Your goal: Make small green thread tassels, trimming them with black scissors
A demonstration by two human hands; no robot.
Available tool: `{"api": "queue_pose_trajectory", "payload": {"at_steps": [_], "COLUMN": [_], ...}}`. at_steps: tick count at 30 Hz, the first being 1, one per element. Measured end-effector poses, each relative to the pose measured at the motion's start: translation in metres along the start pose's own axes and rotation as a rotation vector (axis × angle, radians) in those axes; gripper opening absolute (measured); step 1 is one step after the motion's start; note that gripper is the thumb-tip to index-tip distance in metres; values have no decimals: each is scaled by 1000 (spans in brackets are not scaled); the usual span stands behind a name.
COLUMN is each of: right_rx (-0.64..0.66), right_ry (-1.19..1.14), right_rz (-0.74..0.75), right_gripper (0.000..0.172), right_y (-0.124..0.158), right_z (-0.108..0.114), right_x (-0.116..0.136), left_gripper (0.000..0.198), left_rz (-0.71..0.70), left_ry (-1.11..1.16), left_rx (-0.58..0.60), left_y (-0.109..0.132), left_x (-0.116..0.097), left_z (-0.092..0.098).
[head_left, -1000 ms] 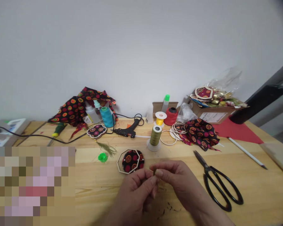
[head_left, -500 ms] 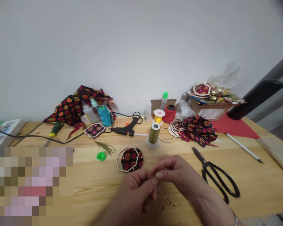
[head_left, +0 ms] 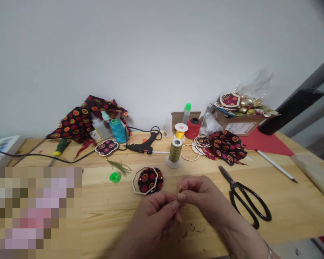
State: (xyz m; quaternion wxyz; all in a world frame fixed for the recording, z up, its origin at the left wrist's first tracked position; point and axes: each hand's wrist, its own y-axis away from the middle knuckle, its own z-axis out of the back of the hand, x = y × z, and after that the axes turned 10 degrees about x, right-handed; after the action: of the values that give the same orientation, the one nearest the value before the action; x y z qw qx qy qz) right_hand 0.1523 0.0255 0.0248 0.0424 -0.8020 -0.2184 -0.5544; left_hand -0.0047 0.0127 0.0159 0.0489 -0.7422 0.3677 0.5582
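My left hand [head_left: 160, 216] and my right hand [head_left: 198, 198] meet over the front middle of the table, fingertips pinched together. What they pinch is too small to make out. Just beyond my left hand lies an octagonal wooden frame [head_left: 133, 181] overlapping a round piece covered in dark patterned fabric [head_left: 147, 180], with pins at its edge. Behind my hands stands a spool of olive-green thread [head_left: 175, 151]. To the right of my right hand lie black-handled scissors [head_left: 240, 190], their blades pointing away from me.
A glue gun [head_left: 144, 145], teal thread [head_left: 118, 131], yellow thread [head_left: 180, 135] and red thread [head_left: 193, 129] are along the back. A green cap [head_left: 115, 177] lies near an olive tassel [head_left: 120, 167]. A white pencil [head_left: 277, 165] and a filled box [head_left: 241, 124] are to the right.
My hands stay pinched together, with small finger movements; the right fingertips have shifted slightly. The whole view has moved a little with my head.
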Motion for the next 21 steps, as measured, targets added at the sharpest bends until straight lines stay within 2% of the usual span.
{"api": "queue_pose_trajectory", "payload": {"at_steps": [9,13,21], "right_rx": [-129,-114,-59], "right_ry": [41,59,131], "right_rz": [61,72,132], "right_gripper": [17,16,15], "right_y": [1,2,4], "right_z": [-2,-7,-15], "right_x": [4,8,15], "left_gripper": [26,25,16], "left_rz": [-49,-55,-246], "left_ry": [-152,-258,-315], "left_rx": [-65,-88,-106], "left_y": [-2,2,6], "left_x": [-3,-6,-8], "left_z": [0,-2,-2]}}
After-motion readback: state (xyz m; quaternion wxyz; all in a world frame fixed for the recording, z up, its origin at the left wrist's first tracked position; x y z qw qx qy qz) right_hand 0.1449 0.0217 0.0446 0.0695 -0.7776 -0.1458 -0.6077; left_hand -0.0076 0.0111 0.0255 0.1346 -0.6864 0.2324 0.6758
